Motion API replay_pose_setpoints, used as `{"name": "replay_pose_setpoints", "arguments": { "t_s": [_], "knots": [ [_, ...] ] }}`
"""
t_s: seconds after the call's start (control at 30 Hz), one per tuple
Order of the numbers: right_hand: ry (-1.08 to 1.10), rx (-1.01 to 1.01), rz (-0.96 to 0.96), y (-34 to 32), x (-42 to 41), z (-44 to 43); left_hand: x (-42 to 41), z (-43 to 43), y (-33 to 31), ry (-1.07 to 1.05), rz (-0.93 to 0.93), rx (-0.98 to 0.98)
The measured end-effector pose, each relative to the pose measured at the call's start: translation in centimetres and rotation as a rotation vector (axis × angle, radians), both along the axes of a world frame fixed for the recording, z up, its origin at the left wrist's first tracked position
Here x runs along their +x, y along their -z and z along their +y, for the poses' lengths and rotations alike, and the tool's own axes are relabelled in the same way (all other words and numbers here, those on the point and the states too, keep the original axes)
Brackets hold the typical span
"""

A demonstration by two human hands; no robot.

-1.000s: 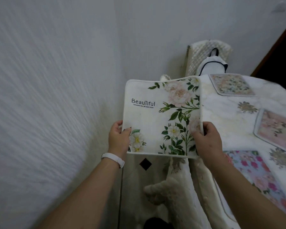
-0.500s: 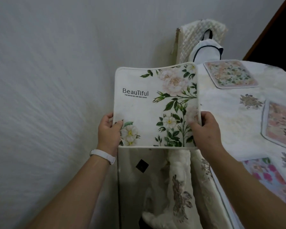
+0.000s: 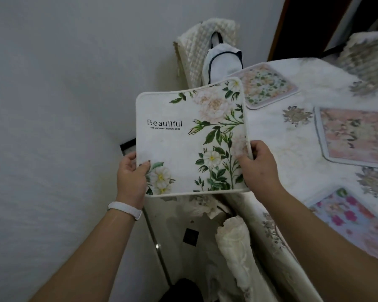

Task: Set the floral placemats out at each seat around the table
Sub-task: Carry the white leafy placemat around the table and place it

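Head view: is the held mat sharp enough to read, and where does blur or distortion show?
Head view: the held mat is sharp, its "Beautiful" print legible between left hand and right hand; the mats on the table at right are smeared; wide-angle bending shows at the edges; lighting dim and even, no glare.

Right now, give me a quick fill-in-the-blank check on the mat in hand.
1. The held mat is gripped by ____ hands.
2. Its large printed word reads ____.
3. A white band sits on the ____ wrist.
4. ____ other mats lie on the table.

Missing: both; BeauTiful; left; Three
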State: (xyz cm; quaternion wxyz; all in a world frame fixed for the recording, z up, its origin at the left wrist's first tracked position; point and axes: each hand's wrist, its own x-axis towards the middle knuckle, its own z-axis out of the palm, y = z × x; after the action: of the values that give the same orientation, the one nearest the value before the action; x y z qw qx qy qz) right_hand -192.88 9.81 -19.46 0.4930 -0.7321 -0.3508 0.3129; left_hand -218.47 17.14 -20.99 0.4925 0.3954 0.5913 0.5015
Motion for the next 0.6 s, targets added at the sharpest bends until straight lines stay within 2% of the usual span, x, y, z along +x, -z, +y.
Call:
{"name": "replay_pose_setpoints", "arguments": {
  "t_s": [0.27,0.6],
  "knots": [
    [0.247,-0.009,0.052,0.1,3.2,0.5,5.3,6.7,-0.1,0.246,-0.033,0.0],
    [0.518,-0.062,0.073,1.6,3.9,6.7,10.1,18.9,2.1,0.473,-0.045,-0.043]
  ]
}}
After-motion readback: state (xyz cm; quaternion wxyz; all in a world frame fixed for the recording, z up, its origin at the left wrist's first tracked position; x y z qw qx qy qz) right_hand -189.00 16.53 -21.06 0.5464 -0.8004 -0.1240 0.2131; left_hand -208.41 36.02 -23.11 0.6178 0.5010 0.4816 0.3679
